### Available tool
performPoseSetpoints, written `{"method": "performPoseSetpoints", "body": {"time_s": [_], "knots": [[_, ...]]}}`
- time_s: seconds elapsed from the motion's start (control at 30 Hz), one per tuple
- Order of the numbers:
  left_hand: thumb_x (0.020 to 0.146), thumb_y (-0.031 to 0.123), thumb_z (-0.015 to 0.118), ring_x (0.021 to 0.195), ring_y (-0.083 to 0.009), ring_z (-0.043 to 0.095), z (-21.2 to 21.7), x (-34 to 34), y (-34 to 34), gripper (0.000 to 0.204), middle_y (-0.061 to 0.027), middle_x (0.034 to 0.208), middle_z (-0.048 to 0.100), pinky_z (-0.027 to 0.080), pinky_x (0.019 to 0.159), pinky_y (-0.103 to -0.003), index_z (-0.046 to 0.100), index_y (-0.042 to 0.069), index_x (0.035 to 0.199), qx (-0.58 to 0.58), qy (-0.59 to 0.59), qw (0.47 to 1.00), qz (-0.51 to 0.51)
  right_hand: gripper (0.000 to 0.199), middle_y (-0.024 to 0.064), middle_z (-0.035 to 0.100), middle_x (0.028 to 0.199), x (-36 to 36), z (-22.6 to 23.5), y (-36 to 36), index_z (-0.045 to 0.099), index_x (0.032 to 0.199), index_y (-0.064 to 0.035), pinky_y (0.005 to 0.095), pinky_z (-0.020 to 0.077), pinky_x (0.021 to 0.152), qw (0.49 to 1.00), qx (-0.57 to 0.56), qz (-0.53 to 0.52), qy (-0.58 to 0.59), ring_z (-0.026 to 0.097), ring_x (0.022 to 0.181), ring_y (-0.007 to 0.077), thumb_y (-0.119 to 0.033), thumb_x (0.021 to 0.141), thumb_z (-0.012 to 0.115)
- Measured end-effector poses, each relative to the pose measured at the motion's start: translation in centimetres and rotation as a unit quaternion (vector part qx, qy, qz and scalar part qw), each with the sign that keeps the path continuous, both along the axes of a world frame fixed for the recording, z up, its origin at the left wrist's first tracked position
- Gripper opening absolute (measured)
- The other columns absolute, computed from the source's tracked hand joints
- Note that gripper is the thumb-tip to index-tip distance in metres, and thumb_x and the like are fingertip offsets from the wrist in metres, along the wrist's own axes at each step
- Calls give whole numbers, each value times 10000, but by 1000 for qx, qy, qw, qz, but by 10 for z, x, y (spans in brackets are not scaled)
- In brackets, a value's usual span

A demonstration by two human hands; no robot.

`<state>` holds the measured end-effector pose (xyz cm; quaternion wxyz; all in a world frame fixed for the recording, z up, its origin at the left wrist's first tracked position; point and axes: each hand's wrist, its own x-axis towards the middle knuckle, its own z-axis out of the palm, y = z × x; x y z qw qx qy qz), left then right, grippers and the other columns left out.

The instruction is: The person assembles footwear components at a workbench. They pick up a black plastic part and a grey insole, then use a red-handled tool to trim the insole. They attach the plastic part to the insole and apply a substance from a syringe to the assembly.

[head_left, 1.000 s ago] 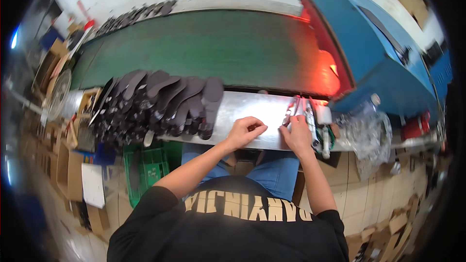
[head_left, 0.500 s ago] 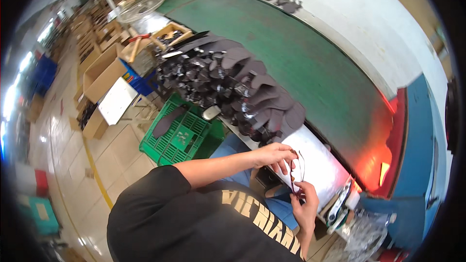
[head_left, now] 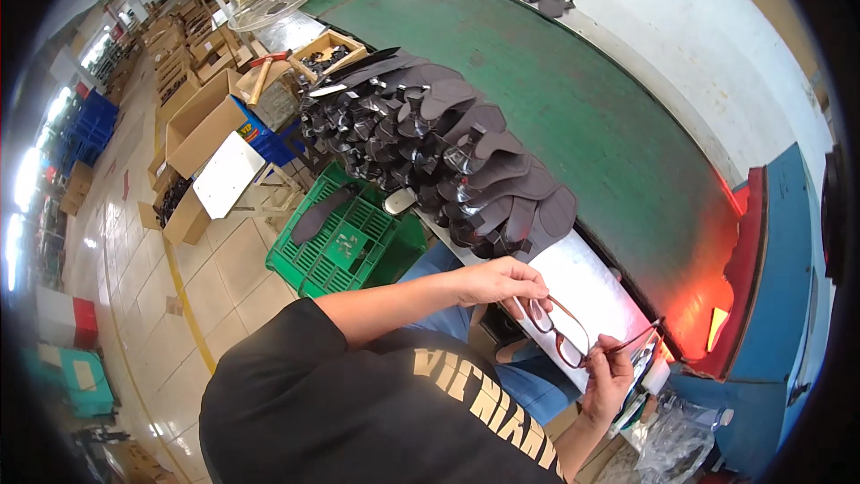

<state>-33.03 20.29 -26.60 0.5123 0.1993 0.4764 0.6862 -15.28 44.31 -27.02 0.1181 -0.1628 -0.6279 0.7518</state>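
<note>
Both hands hold a pair of eyeglasses (head_left: 560,338) with a thin brown frame, over the metal edge of the bench. My left hand (head_left: 503,284) pinches the glasses at their left end. My right hand (head_left: 610,380) grips the other end near the hinge, where one temple sticks out to the right. Just beyond my left hand lies a large heap of dark grey shoe insoles with shiny black heel pieces (head_left: 448,148), piled along the bench edge.
A green conveyor belt (head_left: 537,90) runs behind the heap toward a red-lit opening (head_left: 708,305) in a blue machine (head_left: 761,341). To the left stand a green crate (head_left: 345,260) with an insole, an open carton (head_left: 202,121) and a hammer (head_left: 262,76). Clear plastic bags (head_left: 676,430) lie at lower right.
The glasses have turned so both lenses show, and one temple now points right. My right hand has moved right and slightly down, away from my left. The whole view has shifted slightly.
</note>
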Motion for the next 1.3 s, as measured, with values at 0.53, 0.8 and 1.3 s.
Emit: {"method": "performPoseSetpoints", "body": {"time_s": [0.53,0.8,1.3], "knots": [[936,315,576,861,-235,543,122,-8,-1,89,-174,1035,523,528,686,-260,642,260,911,404,42,914,-18,148,90,585,753,-28,151,-44,616,879,-86,248,434,526,900,230,-13,370,545,623,185,-186,811,701],[848,196,698,883,-213,534,142,-6,0,104,-121,1066,580,491,752,-241,726,251,932,466,163,867,-61,173,69,465,865,-21,150,-52,502,990,-199,204,404,488,859,210,1,466,410,641,145,-328,921,594],[801,206,731,938,-225,603,187,19,-66,220,-101,1059,651,539,772,-282,707,164,1015,442,339,830,-34,279,2,518,1020,-1,207,-64,578,1196,-178,251,503,632,872,235,65,425,526,881,212,-222,921,580]]}}
